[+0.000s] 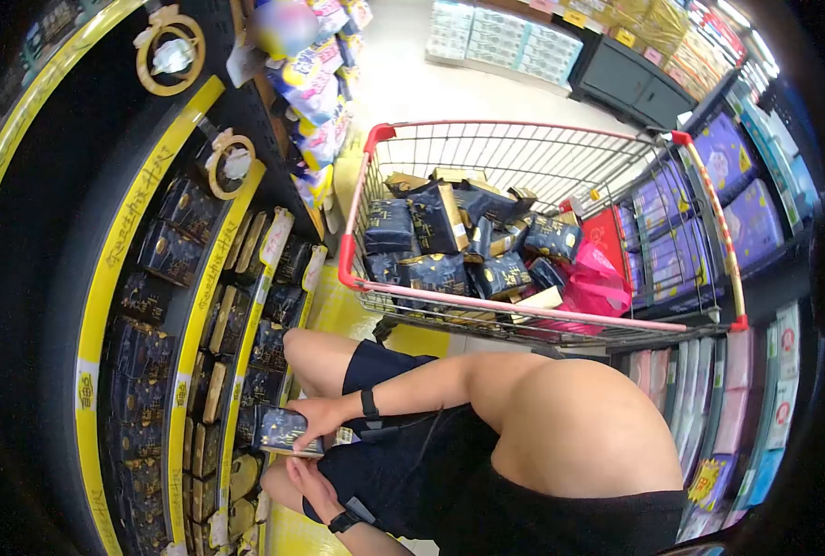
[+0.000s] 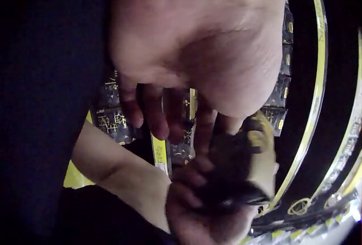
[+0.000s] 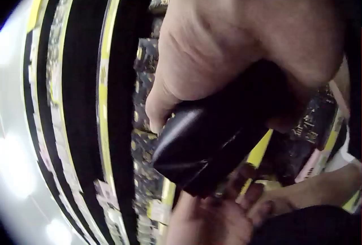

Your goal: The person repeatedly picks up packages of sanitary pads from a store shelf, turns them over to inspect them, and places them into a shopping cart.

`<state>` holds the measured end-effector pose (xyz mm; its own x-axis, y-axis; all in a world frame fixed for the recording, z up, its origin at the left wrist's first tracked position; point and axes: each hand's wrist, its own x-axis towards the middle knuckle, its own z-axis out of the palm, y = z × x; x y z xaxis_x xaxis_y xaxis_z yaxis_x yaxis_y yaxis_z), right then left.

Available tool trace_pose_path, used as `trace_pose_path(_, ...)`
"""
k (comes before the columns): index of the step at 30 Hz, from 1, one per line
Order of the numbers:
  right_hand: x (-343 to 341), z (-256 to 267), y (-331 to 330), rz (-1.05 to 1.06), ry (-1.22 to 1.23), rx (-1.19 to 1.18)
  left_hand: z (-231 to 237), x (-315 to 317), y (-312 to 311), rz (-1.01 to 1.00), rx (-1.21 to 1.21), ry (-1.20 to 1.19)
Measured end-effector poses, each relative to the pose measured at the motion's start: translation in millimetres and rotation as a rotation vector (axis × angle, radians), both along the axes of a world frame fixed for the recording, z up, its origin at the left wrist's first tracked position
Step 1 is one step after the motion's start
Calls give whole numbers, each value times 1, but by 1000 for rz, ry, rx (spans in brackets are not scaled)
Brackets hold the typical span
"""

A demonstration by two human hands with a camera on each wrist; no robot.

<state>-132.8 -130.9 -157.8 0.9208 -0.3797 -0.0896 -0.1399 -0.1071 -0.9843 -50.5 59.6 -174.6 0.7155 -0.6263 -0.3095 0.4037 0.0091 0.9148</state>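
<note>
My right hand (image 1: 324, 422) grips a dark navy pack with gold lettering (image 1: 281, 428) in front of the lower shelves. In the right wrist view, the fingers and thumb span the glossy dark wrapper of this pack (image 3: 198, 143). My left hand (image 1: 309, 484) is just below the pack in the head view, its fingers loosely extended. The left wrist view has the left hand (image 2: 198, 47) at the top, with fingers reaching down close to the pack (image 2: 249, 160). The right hand (image 2: 209, 216) holds that pack from the other side.
Shelves (image 1: 134, 250) with yellow edge strips hold rows of similar dark packs at left. A red-trimmed shopping cart (image 1: 524, 130) stands beside me, carrying several dark packs (image 1: 436, 273) and a pink bag (image 1: 598, 287). Bagged goods (image 1: 315, 88) hang at the shelf end. Purple packages (image 1: 751, 218) line the right.
</note>
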Motion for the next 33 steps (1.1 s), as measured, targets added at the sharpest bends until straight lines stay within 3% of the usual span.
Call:
trace_pose_path(3,0,42,-8,139,-123,629,1,-2,-1,-96,55,-66)
trace_pose_path(5,12,65,-15,115,-244,700,4,-3,4,-172,105,-109)
trace_pose_path(6,11,90,-27,210,-330,926,3,-1,4,-194,123,-113)
trace_pose_path(7,1,131,-33,80,-288,1089,3,-1,4,-216,140,-115)
trace_pose_path(8,-16,171,-49,159,-283,1219,4,-3,4,-198,117,-129)
trace_pose_path(10,-28,198,-82,495,-700,1299,11,-8,-2,-159,101,-126)
trace_pose_path(12,-17,214,-109,1174,-1102,1278,12,-8,-5,-140,103,-118)
trace_pose_path(14,-27,237,-120,1360,-1339,1275,6,-6,-4,-134,131,-102)
trace_pose_path(15,-44,246,-116,1251,-1481,1348,6,-7,-5,-141,139,-110)
trace_pose_path(17,-59,258,-124,1298,-1495,1317,8,-8,-8,-152,159,-127)
trace_pose_path(20,-63,257,-127,1277,-1493,1168,15,-12,-14,-181,188,-139)
trace_pose_path(24,-50,241,-120,997,-1428,1081,7,-8,-14,-225,256,-171)
trace_pose_path(25,-53,240,-115,797,-1303,1126,6,-7,-13,-234,274,-172)
trace_pose_path(27,-58,255,-112,456,-941,929,4,-5,-13,-236,260,-148)
trace_pose_path(29,-43,273,-103,289,-726,511,4,-4,-11,-228,238,-120)
trace_pose_path(31,-26,296,-98,70,-614,-259,3,-2,-9,-211,221,-113)
trace_pose_path(33,13,281,-106,-72,-511,-656,2,-1,-7,-187,185,-87)
